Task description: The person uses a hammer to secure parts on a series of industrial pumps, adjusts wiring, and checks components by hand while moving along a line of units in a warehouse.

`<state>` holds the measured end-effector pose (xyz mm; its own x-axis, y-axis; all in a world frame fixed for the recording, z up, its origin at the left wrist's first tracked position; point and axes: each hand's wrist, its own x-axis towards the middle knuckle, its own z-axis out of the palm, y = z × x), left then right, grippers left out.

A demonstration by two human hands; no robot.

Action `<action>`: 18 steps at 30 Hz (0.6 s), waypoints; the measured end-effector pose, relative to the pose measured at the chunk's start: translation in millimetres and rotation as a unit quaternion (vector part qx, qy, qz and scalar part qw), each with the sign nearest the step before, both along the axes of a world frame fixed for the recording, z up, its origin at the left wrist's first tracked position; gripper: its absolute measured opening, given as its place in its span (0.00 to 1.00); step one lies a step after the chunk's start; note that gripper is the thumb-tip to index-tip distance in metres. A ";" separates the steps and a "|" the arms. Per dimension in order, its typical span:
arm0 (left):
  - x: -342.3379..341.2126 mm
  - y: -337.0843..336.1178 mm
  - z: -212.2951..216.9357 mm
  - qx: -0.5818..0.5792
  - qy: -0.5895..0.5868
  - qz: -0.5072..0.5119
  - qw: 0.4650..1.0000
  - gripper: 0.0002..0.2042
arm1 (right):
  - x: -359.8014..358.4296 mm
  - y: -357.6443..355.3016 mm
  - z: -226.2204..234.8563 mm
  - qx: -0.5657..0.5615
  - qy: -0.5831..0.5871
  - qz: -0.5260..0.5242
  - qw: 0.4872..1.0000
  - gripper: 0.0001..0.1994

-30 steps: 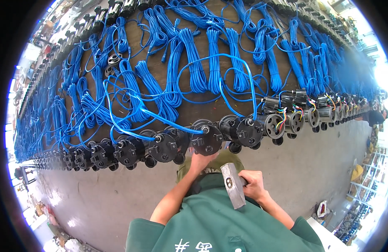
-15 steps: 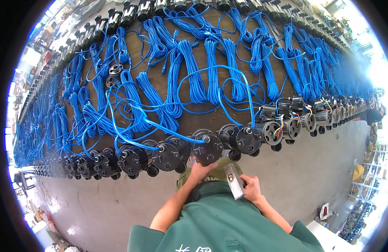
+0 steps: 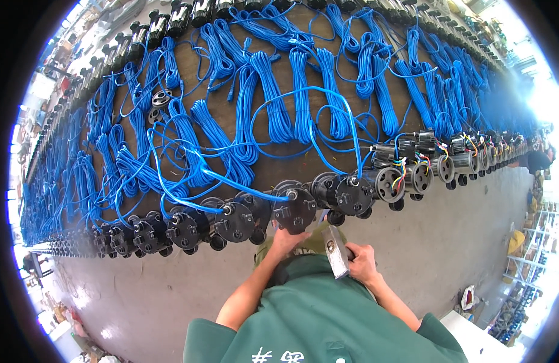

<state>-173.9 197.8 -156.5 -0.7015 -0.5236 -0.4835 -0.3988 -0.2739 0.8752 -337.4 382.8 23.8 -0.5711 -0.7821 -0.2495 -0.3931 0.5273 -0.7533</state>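
Observation:
My left hand (image 3: 285, 241) grips the lower edge of a black round-ended motor (image 3: 295, 210) at the table's near edge; some fingers are hidden under it. A blue cable (image 3: 243, 186) runs from the fitting on that motor's face back onto the table. In my right hand (image 3: 363, 264) is a hammer (image 3: 337, 253), its short handle closed in my fingers. The worn, silvery hammer head hangs in front of my body, just below and right of the gripped motor, touching nothing. Another capped motor (image 3: 354, 196) sits to the right, and one more (image 3: 236, 224) to the left.
Coiled blue cable bundles (image 3: 272, 100) cover the brown tabletop (image 3: 231, 118). Uncapped motors with coloured wires (image 3: 390, 184) continue the near row rightward. Black motors (image 3: 178, 19) line the far edge. Two metal discs (image 3: 162, 98) lie among the cables. Shelving (image 3: 527, 266) stands at right.
The table and motors sit slightly farther left and higher in view. The hammer has risen a little; both hands keep their holds.

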 end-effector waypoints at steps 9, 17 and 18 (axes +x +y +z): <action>35.9 6.6 -46.3 0.028 -0.009 -0.051 0.998 0.23 | -7.3 18.7 -7.5 0.016 -0.040 -0.006 0.999 0.09; 3.5 -3.4 -43.5 0.015 -0.079 -0.027 0.996 0.30 | -7.0 4.8 2.8 0.017 -0.003 0.005 1.000 0.05; 4.3 -2.9 -39.6 0.020 -0.084 -0.016 0.996 0.30 | -5.4 3.8 2.2 0.016 -0.009 0.003 1.000 0.04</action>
<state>-169.5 194.9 -196.1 -0.6243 -0.4808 -0.6156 -0.5484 -0.2915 0.7838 -342.8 386.5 26.0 -0.5618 -0.7772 -0.2834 -0.3836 0.5483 -0.7431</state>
